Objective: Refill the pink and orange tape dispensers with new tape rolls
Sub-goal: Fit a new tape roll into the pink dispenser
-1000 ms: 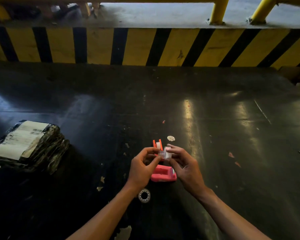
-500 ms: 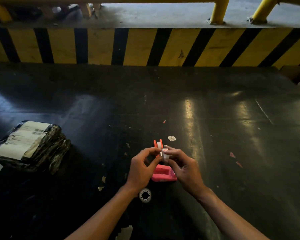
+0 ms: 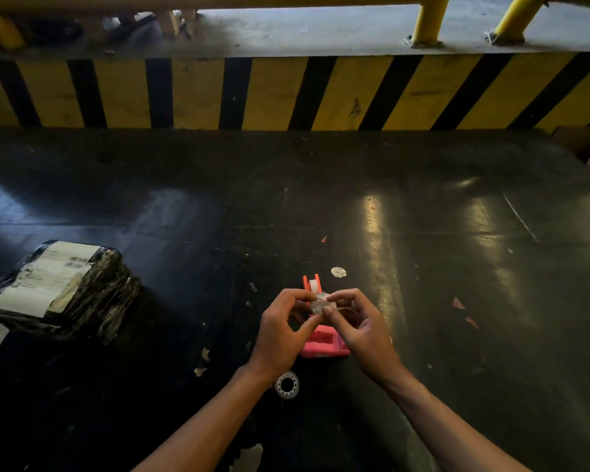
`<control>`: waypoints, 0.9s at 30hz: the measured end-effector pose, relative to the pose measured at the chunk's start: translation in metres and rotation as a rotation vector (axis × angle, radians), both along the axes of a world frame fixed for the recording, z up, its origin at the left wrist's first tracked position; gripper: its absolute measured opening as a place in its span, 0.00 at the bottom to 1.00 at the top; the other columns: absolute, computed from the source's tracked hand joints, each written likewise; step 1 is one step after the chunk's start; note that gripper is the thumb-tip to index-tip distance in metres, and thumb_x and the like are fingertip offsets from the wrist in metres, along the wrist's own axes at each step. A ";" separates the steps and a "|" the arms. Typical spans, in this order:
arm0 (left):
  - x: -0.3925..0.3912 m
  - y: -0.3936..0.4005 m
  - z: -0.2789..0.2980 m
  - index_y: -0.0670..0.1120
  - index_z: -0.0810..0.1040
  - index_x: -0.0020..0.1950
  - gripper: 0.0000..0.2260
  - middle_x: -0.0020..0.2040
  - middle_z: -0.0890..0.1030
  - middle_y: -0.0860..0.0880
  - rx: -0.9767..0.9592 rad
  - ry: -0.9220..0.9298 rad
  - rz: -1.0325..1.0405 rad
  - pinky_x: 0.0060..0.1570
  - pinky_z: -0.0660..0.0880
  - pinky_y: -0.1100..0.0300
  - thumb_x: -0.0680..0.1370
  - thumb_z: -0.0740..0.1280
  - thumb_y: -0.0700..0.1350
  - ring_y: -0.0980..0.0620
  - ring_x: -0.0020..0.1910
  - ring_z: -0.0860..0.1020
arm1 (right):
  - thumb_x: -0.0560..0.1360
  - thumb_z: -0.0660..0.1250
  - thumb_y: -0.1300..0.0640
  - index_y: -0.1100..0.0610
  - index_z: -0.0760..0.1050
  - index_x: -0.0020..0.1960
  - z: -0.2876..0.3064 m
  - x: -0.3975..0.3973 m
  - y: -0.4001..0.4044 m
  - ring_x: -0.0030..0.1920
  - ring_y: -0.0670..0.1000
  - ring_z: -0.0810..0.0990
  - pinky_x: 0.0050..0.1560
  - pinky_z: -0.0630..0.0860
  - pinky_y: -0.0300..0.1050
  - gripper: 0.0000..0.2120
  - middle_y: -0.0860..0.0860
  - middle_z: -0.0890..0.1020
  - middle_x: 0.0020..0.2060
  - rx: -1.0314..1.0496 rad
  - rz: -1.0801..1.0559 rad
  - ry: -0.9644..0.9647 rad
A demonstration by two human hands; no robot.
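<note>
My left hand and my right hand meet above the dark floor, both pinching a small clear tape roll between thumbs and fingertips. Just beyond the hands stands the orange tape dispenser with a white roll in it, partly hidden by my fingers. The pink tape dispenser lies on the floor under my hands, its hollow side up. Another clear tape roll lies flat near my left wrist.
A black plastic-wrapped parcel with white labels sits at the left. A small round white sticker lies past the orange dispenser. A yellow-and-black striped kerb with yellow posts closes off the far side. Paper scraps dot the floor.
The hands have stayed in place above the pink dispenser. The fingers have shifted on the small clear roll, turning it between both hands.
</note>
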State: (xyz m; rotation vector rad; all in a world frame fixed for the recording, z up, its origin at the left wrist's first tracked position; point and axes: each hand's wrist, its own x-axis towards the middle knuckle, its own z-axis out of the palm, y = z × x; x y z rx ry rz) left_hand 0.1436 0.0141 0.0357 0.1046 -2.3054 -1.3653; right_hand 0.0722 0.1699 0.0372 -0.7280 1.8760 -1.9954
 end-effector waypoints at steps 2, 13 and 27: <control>0.001 -0.002 0.000 0.49 0.78 0.57 0.13 0.52 0.80 0.53 -0.006 -0.021 -0.021 0.46 0.82 0.57 0.74 0.75 0.45 0.54 0.49 0.82 | 0.77 0.72 0.58 0.51 0.79 0.54 -0.002 -0.003 0.002 0.50 0.54 0.86 0.49 0.83 0.48 0.07 0.53 0.86 0.48 0.019 -0.034 -0.010; 0.003 -0.005 0.000 0.46 0.79 0.56 0.17 0.52 0.84 0.49 0.368 -0.183 -0.047 0.56 0.80 0.55 0.70 0.75 0.50 0.53 0.54 0.83 | 0.73 0.76 0.51 0.50 0.81 0.51 -0.005 -0.012 0.008 0.51 0.55 0.86 0.50 0.83 0.47 0.09 0.54 0.86 0.48 0.025 0.054 -0.090; 0.007 -0.006 -0.014 0.57 0.79 0.54 0.13 0.50 0.84 0.56 0.137 -0.232 -0.072 0.52 0.81 0.58 0.75 0.75 0.42 0.58 0.50 0.83 | 0.75 0.74 0.59 0.50 0.79 0.55 -0.014 -0.012 0.015 0.48 0.48 0.85 0.49 0.82 0.43 0.10 0.47 0.85 0.45 0.287 0.114 0.253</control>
